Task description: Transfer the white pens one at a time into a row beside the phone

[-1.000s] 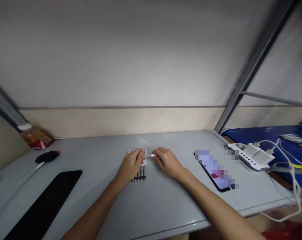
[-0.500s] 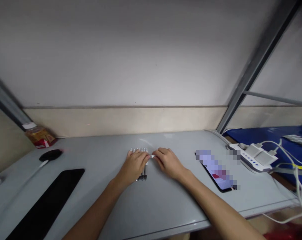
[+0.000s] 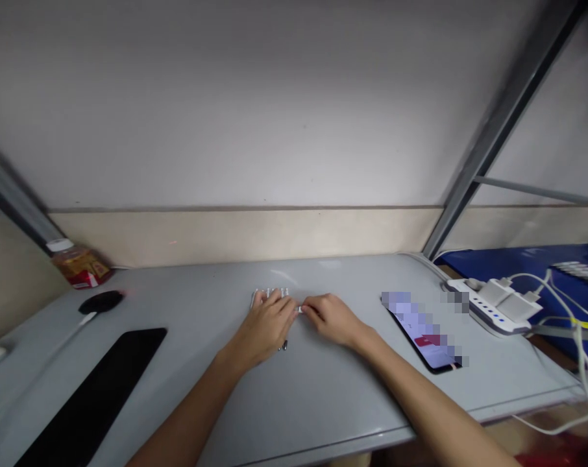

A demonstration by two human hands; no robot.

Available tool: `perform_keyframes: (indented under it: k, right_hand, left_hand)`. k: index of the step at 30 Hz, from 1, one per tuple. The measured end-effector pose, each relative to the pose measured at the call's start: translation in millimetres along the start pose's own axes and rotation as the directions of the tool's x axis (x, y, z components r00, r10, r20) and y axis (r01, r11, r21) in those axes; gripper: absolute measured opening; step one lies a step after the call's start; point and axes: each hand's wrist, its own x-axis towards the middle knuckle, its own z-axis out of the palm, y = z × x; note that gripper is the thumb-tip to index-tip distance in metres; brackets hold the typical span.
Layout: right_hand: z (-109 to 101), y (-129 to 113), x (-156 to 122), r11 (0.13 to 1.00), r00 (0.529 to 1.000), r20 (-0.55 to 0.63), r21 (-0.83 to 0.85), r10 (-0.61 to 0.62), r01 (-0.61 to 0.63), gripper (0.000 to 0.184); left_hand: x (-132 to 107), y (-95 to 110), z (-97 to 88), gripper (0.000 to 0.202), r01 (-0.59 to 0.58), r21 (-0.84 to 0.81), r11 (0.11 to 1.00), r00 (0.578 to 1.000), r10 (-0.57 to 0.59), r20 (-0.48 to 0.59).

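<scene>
Several pens (image 3: pixel 270 293) lie side by side on the grey table (image 3: pixel 294 402), their white ends pointing at the wall. My left hand (image 3: pixel 266 326) lies flat over them with fingers stretched out, so only the white ends and one dark tip show. My right hand (image 3: pixel 329 318) is beside it, fingers curled and pinched on a small white pen piece (image 3: pixel 299 309) that touches my left hand's fingertips.
A phone (image 3: pixel 426 337) with a lit screen lies right of my hands. A white power strip (image 3: pixel 491 301) with chargers and cables sits at the table's right edge. A black pad (image 3: pixel 97 389), a black mouse (image 3: pixel 100 301) and a small jar (image 3: pixel 77 264) are at the left.
My left hand has slid forward and right over the pens, hiding most of them. My right hand has drawn in a little with the white piece, now touching my left fingers.
</scene>
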Motion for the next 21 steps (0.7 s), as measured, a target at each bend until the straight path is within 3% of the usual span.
perform_keyframes:
  k: [2, 5, 7, 10, 12, 14, 17, 19, 21]
  right_hand:
    - [1, -2, -1, 0.988, 0.999, -0.021, -0.152, -0.032, 0.028, 0.028]
    - [0, -6, -2, 0.973, 0.998, 0.013, -0.226, -0.054, 0.056, 0.029]
    - [-1, -8, -2, 0.985, 0.999, 0.042, -0.167, -0.03, 0.036, 0.031]
    - [-5, -7, -1, 0.99, 0.991, 0.134, 0.138, 0.002, -0.021, 0.036]
    - [-8, -3, -2, 0.908, 0.969, 0.246, 0.401, 0.017, -0.118, 0.037]
    - [-12, 2, -2, 0.756, 0.914, 0.403, 0.586, 0.043, -0.293, 0.037]
    - [-16, 9, -2, 0.54, 0.832, 0.553, 0.685, 0.05, -0.489, 0.035]
    - [-17, 12, 0, 0.485, 0.85, 0.519, 0.724, 0.087, -0.491, 0.032]
    - [-16, 14, 4, 0.446, 0.899, 0.397, 0.782, 0.182, -0.436, 0.027]
  left_hand:
    - [0, -1, 2.0, 0.029, 0.0, -0.014, 1.0, 1.0, 0.001, 0.029]
    - [0, -3, 5.3, 0.027, 0.001, -0.015, 1.0, 0.999, 0.0, 0.04]
    - [1, -4, 6.8, 0.022, -0.012, 0.018, 1.0, 1.0, 0.012, 0.02]
    - [1, -2, 7.8, 0.022, -0.054, 0.102, 0.993, 0.998, 0.058, -0.037]
    - [1, 0, 8.0, 0.024, -0.097, 0.133, 0.986, 0.992, 0.107, -0.067]
    - [1, 1, 7.8, 0.024, -0.137, 0.138, 0.981, 0.986, 0.149, -0.08]
    - [2, 0, 6.9, 0.023, -0.153, 0.142, 0.978, 0.983, 0.165, -0.081]
    - [3, -1, 6.1, 0.022, -0.119, 0.153, 0.981, 0.987, 0.133, -0.085]
    - [3, -3, 5.4, 0.02, -0.045, 0.153, 0.987, 0.992, 0.062, -0.107]
